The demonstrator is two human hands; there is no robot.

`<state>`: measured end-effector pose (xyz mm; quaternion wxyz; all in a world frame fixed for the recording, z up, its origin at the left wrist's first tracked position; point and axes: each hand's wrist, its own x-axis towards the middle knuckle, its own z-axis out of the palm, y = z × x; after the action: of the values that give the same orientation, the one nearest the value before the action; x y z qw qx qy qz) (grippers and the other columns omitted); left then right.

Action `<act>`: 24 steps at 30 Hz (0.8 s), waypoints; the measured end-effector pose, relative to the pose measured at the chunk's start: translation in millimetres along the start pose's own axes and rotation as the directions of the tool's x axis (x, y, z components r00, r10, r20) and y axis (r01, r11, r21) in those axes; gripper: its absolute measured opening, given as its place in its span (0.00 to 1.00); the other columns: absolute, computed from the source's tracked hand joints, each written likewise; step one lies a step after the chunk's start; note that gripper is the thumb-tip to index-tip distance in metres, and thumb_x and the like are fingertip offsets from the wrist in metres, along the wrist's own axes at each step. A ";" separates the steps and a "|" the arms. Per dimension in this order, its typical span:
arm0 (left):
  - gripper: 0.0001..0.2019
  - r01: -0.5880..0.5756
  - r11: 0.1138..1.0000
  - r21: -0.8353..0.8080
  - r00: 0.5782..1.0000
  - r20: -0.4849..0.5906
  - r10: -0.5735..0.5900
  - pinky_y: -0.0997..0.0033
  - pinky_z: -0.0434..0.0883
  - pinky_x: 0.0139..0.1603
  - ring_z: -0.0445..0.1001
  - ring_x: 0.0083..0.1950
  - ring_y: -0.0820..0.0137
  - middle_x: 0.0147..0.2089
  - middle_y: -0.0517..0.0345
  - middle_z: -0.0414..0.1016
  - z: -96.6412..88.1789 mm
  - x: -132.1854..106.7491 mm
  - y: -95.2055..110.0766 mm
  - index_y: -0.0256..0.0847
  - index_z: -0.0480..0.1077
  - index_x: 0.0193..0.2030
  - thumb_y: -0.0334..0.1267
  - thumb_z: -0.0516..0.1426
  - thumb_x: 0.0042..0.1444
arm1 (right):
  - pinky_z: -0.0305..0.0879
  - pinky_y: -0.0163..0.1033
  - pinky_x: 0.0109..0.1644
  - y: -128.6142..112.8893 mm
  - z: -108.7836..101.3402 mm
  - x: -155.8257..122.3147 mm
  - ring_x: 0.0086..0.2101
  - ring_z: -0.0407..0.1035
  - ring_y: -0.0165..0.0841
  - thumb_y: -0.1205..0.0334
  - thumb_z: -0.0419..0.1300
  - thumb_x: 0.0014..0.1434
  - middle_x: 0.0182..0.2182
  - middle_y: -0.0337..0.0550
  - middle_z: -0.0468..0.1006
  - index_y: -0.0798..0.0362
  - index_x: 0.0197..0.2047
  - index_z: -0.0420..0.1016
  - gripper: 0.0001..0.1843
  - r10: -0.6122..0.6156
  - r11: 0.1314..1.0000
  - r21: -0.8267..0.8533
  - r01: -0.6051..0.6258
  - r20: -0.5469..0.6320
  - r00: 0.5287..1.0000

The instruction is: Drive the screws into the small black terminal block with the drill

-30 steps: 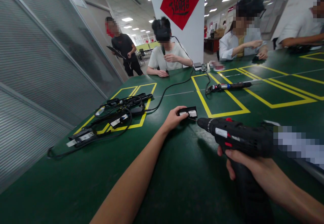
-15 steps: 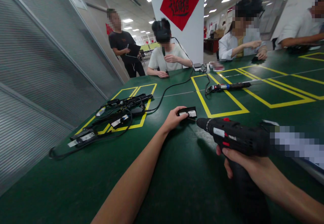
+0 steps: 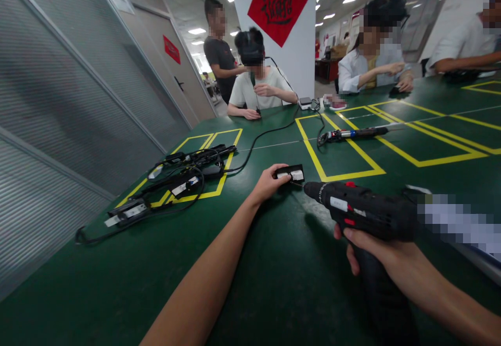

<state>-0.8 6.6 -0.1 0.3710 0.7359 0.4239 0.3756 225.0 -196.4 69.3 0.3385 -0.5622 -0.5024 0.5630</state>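
Note:
My left hand (image 3: pixel 273 181) is closed on a small black box with white labels (image 3: pixel 295 174), keeping it at the table surface. In my right hand (image 3: pixel 376 247) is a black cordless drill (image 3: pixel 364 207) with red switches, its handle wrapped by my fingers. The drill points left, and its thin bit (image 3: pixel 298 185) reaches the lower edge of the box; whether the tip touches it I cannot tell. The underside of the box and part of my left fingers are hidden.
Black adapters with tangled cables (image 3: pixel 191 174) lie at left on the green table (image 3: pixel 274 283), marked with yellow tape. A dark rod-shaped tool (image 3: pixel 358 133) lies beyond the box. At right is a clipboard-like item (image 3: pixel 462 226). Several people sit or stand around the far side.
The standing person in dark clothes has moved right, behind the seated person opposite. My hands, the drill and the small box look unmoved.

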 end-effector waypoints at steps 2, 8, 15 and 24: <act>0.23 0.002 1.000 -0.006 1.000 0.002 -0.002 0.69 0.69 0.43 0.73 0.41 0.68 0.44 0.52 0.74 0.0 0.0 0.2 0.38 0.67 0.51 0.44 0.58 0.49 | 0.58 0.38 0.30 -0.3 1.1 0.8 0.23 0.66 0.32 0.48 0.51 0.59 0.18 0.37 0.73 0.52 0.39 0.70 0.17 0.004 1.000 0.008 -0.004 -0.001 1.000; 0.23 0.004 1.000 -0.007 1.000 0.008 -0.004 0.68 0.69 0.42 0.73 0.40 0.68 0.44 0.51 0.73 -0.6 0.4 0.4 0.37 0.67 0.51 0.44 0.58 0.48 | 0.59 0.38 0.32 2.3 0.5 -0.4 0.24 0.67 0.32 0.46 0.52 0.58 0.20 0.38 0.74 0.53 0.36 0.72 0.18 0.027 1.000 0.015 -0.027 0.002 1.000; 0.23 0.006 1.000 -0.020 1.000 0.013 -0.005 0.68 0.69 0.44 0.73 0.42 0.67 0.45 0.51 0.73 -0.5 0.6 0.1 0.37 0.66 0.52 0.44 0.58 0.49 | 0.59 0.39 0.33 2.7 1.5 -0.4 0.26 0.68 0.34 0.46 0.52 0.58 0.20 0.39 0.75 0.53 0.35 0.72 0.19 0.050 0.999 -0.012 -0.050 -0.021 0.999; 0.24 0.006 1.000 -0.015 1.000 0.005 -0.006 0.69 0.69 0.42 0.73 0.41 0.68 0.44 0.51 0.74 -0.6 0.5 0.7 0.37 0.66 0.52 0.44 0.59 0.49 | 0.58 0.36 0.30 2.1 2.6 -2.0 0.24 0.67 0.32 0.47 0.52 0.58 0.19 0.38 0.74 0.52 0.38 0.71 0.17 0.019 1.000 -0.001 -0.019 -0.028 0.999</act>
<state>-0.9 6.9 0.9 0.3787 0.7328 0.4225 0.3757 223.2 -199.3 67.6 0.3398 -0.5750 -0.4926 0.5579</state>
